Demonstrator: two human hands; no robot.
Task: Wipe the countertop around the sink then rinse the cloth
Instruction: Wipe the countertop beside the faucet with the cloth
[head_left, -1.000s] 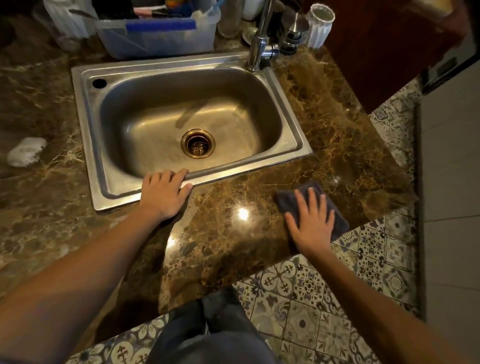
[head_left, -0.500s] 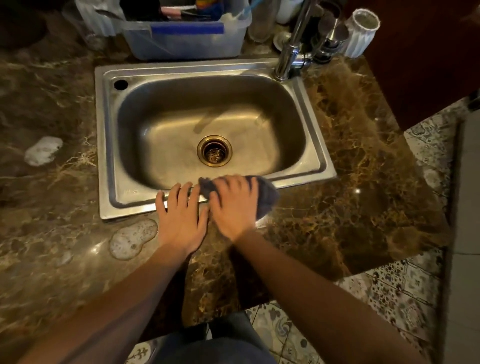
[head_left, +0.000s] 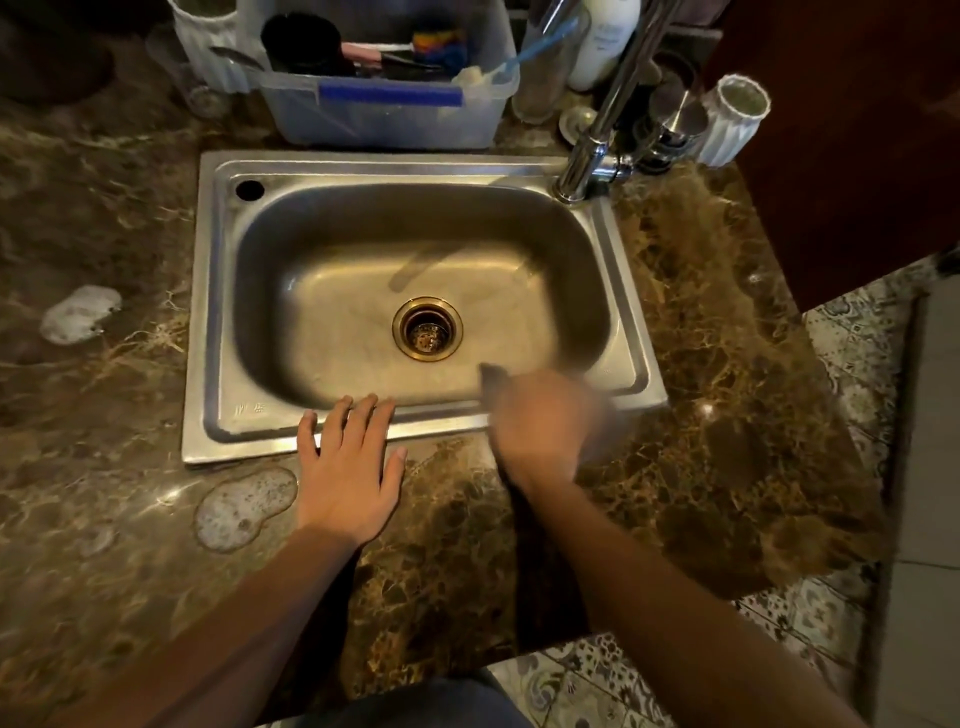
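The steel sink (head_left: 208, 312) is set in a brown marble countertop (head_left: 727, 415). My left hand (head_left: 348, 467) lies flat, fingers straight, on the counter, with its fingertips on the sink's front rim. To its right, my right hand (head_left: 545, 426) is motion-blurred and presses down on a dark grey cloth (head_left: 491, 376) at the front right of the rim. Only a corner and a blurred edge of the cloth show from under the hand. The faucet (head_left: 587, 166) stands at the sink's back right corner, with no water running.
Two foamy wet patches sit on the counter, one (head_left: 244, 509) left of my left hand and another (head_left: 78, 314) far left. A plastic tub (head_left: 384, 104) of utensils, a white bottle (head_left: 602, 41) and a ribbed white cup (head_left: 732, 124) line the back. Tiled floor (head_left: 852, 364) lies beyond the counter's right edge.
My right hand slid the cloth from the front right counter left to the sink's front rim, then back a little to the right. My left hand stayed at the rim.
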